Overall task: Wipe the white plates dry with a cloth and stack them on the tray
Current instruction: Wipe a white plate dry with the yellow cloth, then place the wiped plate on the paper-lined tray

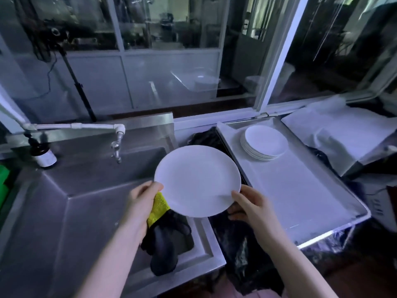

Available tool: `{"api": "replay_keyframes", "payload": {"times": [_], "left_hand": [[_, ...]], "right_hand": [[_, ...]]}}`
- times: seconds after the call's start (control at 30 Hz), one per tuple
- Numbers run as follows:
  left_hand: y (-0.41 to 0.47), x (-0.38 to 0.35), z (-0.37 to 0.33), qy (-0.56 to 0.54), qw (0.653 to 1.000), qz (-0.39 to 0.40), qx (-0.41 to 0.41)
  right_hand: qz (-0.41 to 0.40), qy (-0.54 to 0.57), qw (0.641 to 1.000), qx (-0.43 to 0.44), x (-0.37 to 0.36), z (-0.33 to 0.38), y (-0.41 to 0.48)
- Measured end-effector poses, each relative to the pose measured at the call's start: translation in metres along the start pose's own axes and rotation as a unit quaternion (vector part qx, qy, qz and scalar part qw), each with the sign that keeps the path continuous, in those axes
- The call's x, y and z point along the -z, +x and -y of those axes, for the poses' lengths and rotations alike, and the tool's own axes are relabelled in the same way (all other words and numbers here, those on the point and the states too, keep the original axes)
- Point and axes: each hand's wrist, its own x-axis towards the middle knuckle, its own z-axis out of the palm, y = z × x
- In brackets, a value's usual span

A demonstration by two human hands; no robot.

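I hold a white plate (196, 179) face up over the right end of the sink. My left hand (140, 203) grips its left rim, thumb on top, with a yellow and black cloth (160, 216) bunched under the palm and hanging down. My right hand (250, 204) grips the plate's lower right rim, thumb on top and fingers underneath. A stack of several white plates (265, 143) sits at the far end of a metal tray (300, 190) to the right.
A steel sink (75, 201) lies to the left, with a white tap (117, 145) and a brown bottle (43, 155) behind it. Black plastic (247, 254) hangs between sink and tray. White sheeting (343, 130) covers something at the far right. Windows stand behind.
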Motion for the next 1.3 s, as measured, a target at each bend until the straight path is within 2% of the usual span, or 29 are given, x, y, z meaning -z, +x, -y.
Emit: {"api": "replay_keyframes", "payload": {"times": [0.23,0.43,0.6,0.83,1.07,1.3], "left_hand": [[0.005,-0.063,-0.001,0.082,0.980,0.169,-0.065],[0.051,-0.109,0.004,0.117,0.948,0.287,-0.066],[0.068,-0.152,0.007,0.113,0.937,0.324,-0.066],[0.086,-0.202,0.022,0.123,0.967,0.225,-0.016],[0.106,-0.260,0.031,0.174,0.952,0.250,-0.033],[0.126,-0.333,0.040,0.187,0.949,0.253,-0.003]], "right_hand": [[-0.070,0.047,0.996,0.012,0.056,0.007,0.019],[-0.139,0.030,0.990,0.002,0.091,0.014,0.060],[-0.169,-0.001,0.986,-0.014,0.117,0.012,0.093],[-0.189,0.008,0.982,-0.017,0.147,0.006,0.129],[-0.196,-0.005,0.980,-0.037,0.193,-0.005,0.181],[-0.179,-0.071,0.980,-0.046,0.251,-0.013,0.265]]}}
